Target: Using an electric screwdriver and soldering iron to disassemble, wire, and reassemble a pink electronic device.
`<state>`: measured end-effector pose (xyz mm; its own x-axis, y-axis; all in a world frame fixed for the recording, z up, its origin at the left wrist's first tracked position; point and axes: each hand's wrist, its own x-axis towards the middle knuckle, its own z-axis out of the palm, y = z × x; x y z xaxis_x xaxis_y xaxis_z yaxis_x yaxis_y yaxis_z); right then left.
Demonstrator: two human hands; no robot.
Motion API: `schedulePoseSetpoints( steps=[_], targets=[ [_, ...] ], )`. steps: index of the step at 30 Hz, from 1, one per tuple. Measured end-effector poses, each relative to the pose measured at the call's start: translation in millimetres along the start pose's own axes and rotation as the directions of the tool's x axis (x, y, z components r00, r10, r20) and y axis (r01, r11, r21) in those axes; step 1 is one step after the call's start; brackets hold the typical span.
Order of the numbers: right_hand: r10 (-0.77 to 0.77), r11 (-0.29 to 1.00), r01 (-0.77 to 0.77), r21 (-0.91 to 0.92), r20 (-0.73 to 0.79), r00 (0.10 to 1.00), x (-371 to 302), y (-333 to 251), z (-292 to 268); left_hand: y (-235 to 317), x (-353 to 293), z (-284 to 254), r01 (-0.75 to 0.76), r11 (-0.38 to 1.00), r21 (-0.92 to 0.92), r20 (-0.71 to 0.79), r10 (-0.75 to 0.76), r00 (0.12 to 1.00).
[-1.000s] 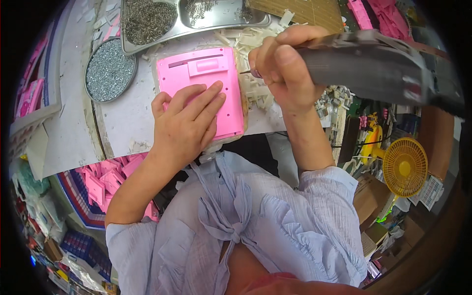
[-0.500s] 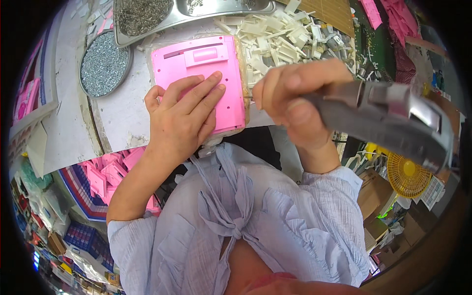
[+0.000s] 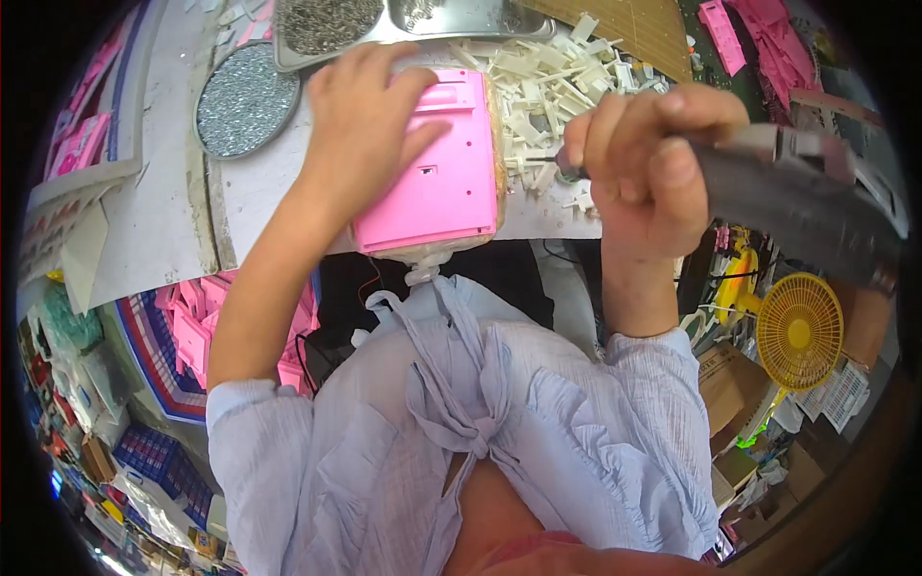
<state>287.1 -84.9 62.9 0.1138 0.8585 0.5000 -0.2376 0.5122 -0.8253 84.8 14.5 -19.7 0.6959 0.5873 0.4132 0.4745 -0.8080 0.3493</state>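
Observation:
A flat pink plastic case [image 3: 442,204] with small holes and a slot lies on a padded, plastic-wrapped block at the table's front edge. Across its upper left part reaches my left hand [image 3: 357,125], fingers apart, thumb over the case; the far fingertips come close to the metal tray. Raised to the right of the case, my right hand [image 3: 658,158] is wrapped round a dark electric screwdriver [image 3: 797,192]. Its thin bit points left over the white parts, apart from the case. The tool's rear end is blurred.
White plastic parts [image 3: 547,91] lie heaped behind and right of the case. A round dish of silvery screws [image 3: 248,101] and a divided metal tray [image 3: 447,21] with small metal pieces stand at the back. Pink parts fill a basket [image 3: 158,370] below left. A yellow fan [image 3: 799,331] is at right.
My left hand has slid from the middle of the case up to its far left part, fingers spreading. My right hand has moved right with the screwdriver, whose bit now shows.

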Motion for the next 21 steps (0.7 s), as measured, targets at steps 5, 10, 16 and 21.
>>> schedulePoseSetpoints(
  steps=[5, 10, 16, 21],
  targets=[
    [-0.038, 0.999, 0.037, 0.024, 0.044, 0.998, 29.8, -9.5, 6.1, -7.1, -14.3, -62.7, -0.089, 0.995, 0.051, -0.089, 0.093, 0.992],
    [-0.061, 0.997, 0.058, -0.046, -0.063, 0.996, 27.4, -18.3, -35.4, -42.2, -207.0, -124.1, 0.350, 0.833, -0.428, -0.587, -0.551, 0.594],
    [0.029, 1.000, -0.029, 0.003, -0.098, 0.995, 43.5, 20.7, -15.1, -90.6, -605.3, -81.9, 0.935, -0.297, -0.196, -0.553, -0.754, -0.355],
    [0.011, 0.999, -0.013, -0.050, -0.041, 0.999, 57.5, 19.1, -10.5, -112.6, -488.1, -83.3, 0.947, -0.317, 0.049, -0.712, -0.676, -0.190]
  ],
)
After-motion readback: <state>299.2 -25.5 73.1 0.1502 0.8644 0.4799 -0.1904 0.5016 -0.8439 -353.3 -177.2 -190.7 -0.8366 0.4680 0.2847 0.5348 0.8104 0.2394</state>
